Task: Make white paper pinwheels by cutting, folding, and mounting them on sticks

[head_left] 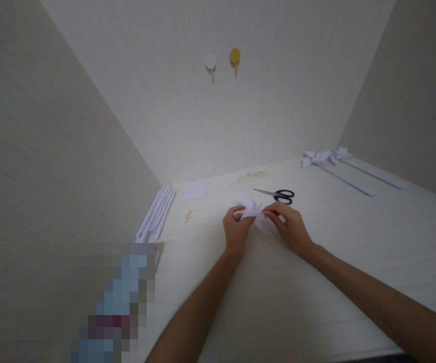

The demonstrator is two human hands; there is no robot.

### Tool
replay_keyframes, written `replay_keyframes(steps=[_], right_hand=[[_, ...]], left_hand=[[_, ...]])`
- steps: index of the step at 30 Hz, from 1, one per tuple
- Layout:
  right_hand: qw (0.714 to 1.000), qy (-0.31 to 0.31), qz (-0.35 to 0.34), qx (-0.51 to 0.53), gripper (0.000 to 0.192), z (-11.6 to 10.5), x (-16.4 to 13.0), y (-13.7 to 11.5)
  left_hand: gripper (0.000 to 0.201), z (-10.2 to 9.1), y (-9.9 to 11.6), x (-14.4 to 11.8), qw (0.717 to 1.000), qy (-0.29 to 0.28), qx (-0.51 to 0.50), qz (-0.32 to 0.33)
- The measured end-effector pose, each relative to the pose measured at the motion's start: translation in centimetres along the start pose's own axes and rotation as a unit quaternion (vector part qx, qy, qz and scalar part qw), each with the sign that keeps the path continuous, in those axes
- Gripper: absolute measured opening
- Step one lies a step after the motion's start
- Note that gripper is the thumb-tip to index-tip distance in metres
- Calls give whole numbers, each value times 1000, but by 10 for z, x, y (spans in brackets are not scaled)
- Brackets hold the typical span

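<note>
Pale walls close round a white bench (316,282) on three sides, with two hooks (222,61), one white and one yellow, on the back wall. I hold a small white paper piece (253,210) between both hands, just above the bench near its middle. My left hand (236,229) pinches the left end with thumb and fingertips; my right hand (289,224) pinches the right end the same way. Both hands are closed on the paper, neither lies flat. I judge this two-point grip keeps the folded layers gathered at the centre while the ends fan out. The paper's long axis runs left to right, roughly level, from one hand to the other; its pleated or petal-like edges splay up and away from me. Finer fold detail is too small to tell. Scissors (277,195) lie just behind my right hand, shut or nearly so, tips pointing left and black handles to the right, probably set there for quick reach. A bundle of white strips (156,214) lies along the left wall, long axis running away from me. A small white sheet (195,190) lies flat near the back left. At the far right lie finished white bows (325,157) with long tails (357,177) trailing toward the right edge, well apart from the work. A blurred patch covers the lower left corner.
</note>
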State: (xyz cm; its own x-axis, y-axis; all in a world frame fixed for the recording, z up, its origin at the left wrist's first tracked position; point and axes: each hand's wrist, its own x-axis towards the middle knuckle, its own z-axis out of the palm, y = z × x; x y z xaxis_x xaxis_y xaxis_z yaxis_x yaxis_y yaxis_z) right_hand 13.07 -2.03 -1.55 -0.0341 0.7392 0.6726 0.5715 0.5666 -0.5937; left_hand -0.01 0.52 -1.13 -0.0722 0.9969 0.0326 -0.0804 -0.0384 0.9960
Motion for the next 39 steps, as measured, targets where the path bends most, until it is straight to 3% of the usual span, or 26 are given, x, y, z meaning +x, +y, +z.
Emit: replay_keyframes(steps=[5, 15, 31, 39], right_hand=[[999, 2, 39, 20, 12, 1, 2, 3], [993, 15, 109, 43, 13, 2, 3, 13], [995, -11, 96, 13, 14, 3, 3, 16], [999, -15, 51, -8, 15, 2, 5, 13]], left_hand=[[33, -2, 0, 4, 998, -7, -7, -62], [31, -2, 4, 4, 995, -19, 28, -97], [25, -2, 4, 4, 994, -40, 34, -97], [26, -1, 1, 6, 994, -37, 57, -84]])
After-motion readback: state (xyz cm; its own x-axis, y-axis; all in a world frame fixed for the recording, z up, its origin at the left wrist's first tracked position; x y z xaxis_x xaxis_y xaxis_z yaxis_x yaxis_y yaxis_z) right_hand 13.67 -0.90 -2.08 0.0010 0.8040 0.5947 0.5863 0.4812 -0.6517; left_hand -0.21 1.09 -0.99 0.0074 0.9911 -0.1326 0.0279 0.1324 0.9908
